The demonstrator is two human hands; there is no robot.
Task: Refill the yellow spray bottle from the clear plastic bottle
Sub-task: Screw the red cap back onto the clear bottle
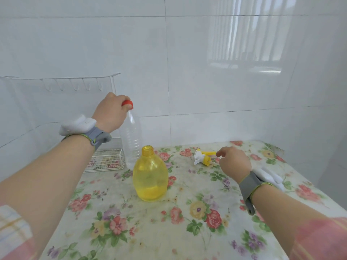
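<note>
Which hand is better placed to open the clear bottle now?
The left hand: it already sits on the red cap of the clear bottle. The right hand is far off, beside the spray head lying on the table.

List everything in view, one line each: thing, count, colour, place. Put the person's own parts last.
yellow spray bottle: one, yellow, uncapped, table centre
clear plastic bottle: one, clear, behind the yellow one
cap: one, red, on the clear bottle
spray head: one, yellow and white, lying on the table, right
wire basket: one, white, back left
tablecloth: one, floral
left hand: one, gripping the red cap
right hand: one, beside the spray head
</note>
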